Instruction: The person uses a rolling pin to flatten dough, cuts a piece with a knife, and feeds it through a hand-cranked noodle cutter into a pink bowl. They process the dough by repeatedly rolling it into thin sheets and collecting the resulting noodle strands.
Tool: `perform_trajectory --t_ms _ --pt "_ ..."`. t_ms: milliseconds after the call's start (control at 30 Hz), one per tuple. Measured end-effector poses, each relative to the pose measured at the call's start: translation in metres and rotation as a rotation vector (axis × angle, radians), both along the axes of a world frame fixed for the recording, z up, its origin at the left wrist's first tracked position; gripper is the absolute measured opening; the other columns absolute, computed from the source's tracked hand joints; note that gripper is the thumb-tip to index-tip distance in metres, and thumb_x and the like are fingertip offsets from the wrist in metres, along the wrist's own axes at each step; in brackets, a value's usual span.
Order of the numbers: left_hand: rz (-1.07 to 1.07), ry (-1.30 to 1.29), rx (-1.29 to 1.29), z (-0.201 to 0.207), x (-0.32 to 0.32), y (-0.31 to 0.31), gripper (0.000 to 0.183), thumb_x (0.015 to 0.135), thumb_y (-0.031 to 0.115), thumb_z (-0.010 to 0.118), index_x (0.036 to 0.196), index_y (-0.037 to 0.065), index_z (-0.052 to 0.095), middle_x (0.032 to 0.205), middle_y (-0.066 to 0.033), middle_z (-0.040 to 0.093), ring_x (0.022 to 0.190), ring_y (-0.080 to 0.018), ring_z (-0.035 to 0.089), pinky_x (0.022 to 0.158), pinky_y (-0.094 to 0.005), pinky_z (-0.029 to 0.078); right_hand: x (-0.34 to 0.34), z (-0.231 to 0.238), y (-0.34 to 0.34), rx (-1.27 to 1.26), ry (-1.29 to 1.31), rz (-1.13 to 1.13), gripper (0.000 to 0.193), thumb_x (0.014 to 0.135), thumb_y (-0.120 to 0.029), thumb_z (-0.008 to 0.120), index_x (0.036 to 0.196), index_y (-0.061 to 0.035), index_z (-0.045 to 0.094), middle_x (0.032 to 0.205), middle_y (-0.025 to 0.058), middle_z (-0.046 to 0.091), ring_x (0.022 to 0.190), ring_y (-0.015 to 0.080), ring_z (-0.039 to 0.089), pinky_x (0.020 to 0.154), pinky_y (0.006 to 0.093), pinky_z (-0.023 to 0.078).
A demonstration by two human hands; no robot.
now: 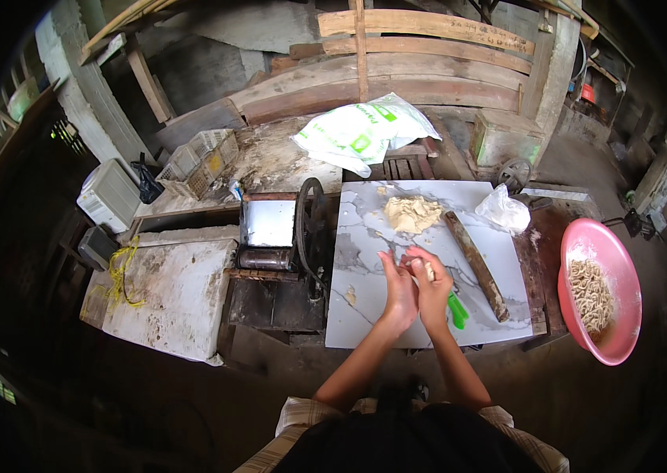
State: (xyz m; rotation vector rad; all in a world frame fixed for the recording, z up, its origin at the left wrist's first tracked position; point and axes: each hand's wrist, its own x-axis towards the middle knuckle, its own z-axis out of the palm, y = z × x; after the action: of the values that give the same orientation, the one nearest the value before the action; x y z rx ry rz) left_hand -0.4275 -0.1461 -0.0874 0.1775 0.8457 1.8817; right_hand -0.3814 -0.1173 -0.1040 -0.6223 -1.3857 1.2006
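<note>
Holding left hand (399, 293) and right hand (433, 290) close together above a marble-patterned board (361, 260), with palms inward and heels seemingly touching. Spreading left fingers upright; bending right fingers around a small dough piece (429, 271), pale and partly hidden. Cannot tell its exact shape, nor the firmness of the grip. To work such a piece well, probably best to press lightly and evenly, turning it often; pinch too hard and risk tearing or smearing it. Stay over the board to catch crumbs, and dust the palms if sticking. Find the small piece between the hands, nearer the right one. Look to twelve o'clock from the hands for the main dough lump (412, 214), near but not touching, resting on the board. Note also a wooden rod (475, 264), slanting from one o'clock round to four, with a green tool (457, 311) at four, near the right wrist. Farther off, at three, see a pink basin (625, 280) of pale strands (590, 293).
</note>
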Motion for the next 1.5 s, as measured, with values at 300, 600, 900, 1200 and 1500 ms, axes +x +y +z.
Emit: perform_trajectory --t_ms 300,600,900,1200,1500 --pt "0.341 0.397 0.064 -0.015 -0.003 0.01 0.073 0.09 0.067 0.022 0.142 0.016 0.016 0.146 -0.01 0.024 0.136 -0.0224 0.016 0.111 -0.0461 0.006 0.038 0.032 0.03 -0.717 0.586 0.433 0.046 0.095 -0.041 0.047 0.059 -0.0142 0.036 0.053 -0.001 0.037 0.041 0.0085 0.029 0.039 0.0228 0.024" --pt "-0.116 0.317 0.286 -0.004 0.036 0.03 0.051 0.098 0.043 0.036 0.134 0.008 0.038 0.141 -0.0082 0.038 0.126 -0.018 0.037 0.105 -0.0316 0.028 0.03 0.017 0.027 -0.102 -0.08 -0.076 0.025 0.097 -0.028 0.041 0.098 -0.005 0.05 0.11 0.0141 0.048 0.104 0.0251 0.043 0.093 0.0356 0.03" --pt "-0.076 -0.091 0.303 -0.013 0.011 0.04 0.029 0.098 0.034 0.043 0.085 0.01 0.053 0.056 0.0039 0.04 0.045 -0.0064 0.036 0.043 -0.0208 0.034 0.043 0.03 0.027 0.066 0.037 -0.224 0.03 0.1 -0.031 0.034 0.116 -0.0074 0.042 0.131 0.0132 0.038 0.123 0.0231 0.034 0.105 0.0385 0.021" --pt "-0.307 -0.09 0.124 0.003 -0.014 0.015 0.073 0.089 0.067 0.025 0.131 0.009 0.035 0.118 -0.007 0.048 0.108 -0.019 0.047 0.093 -0.0342 0.037 0.016 0.002 0.015 0.177 -0.178 0.011 0.033 0.094 -0.016 0.049 0.123 -0.0019 0.049 0.135 0.0152 0.043 0.123 0.0284 0.043 0.103 0.0359 0.032" --pt "-0.16 0.301 0.114 0.0 -0.037 -0.016 0.096 0.082 0.077 0.019 0.145 0.006 0.014 0.151 -0.0137 0.018 0.141 -0.0221 0.007 0.112 -0.0459 0.001 0.035 0.005 0.04 -0.722 0.652 0.641 0.022 0.093 -0.02 0.055 0.106 -0.0022 0.054 0.098 0.0101 0.063 0.097 0.0178 0.06 0.088 0.034 0.049"
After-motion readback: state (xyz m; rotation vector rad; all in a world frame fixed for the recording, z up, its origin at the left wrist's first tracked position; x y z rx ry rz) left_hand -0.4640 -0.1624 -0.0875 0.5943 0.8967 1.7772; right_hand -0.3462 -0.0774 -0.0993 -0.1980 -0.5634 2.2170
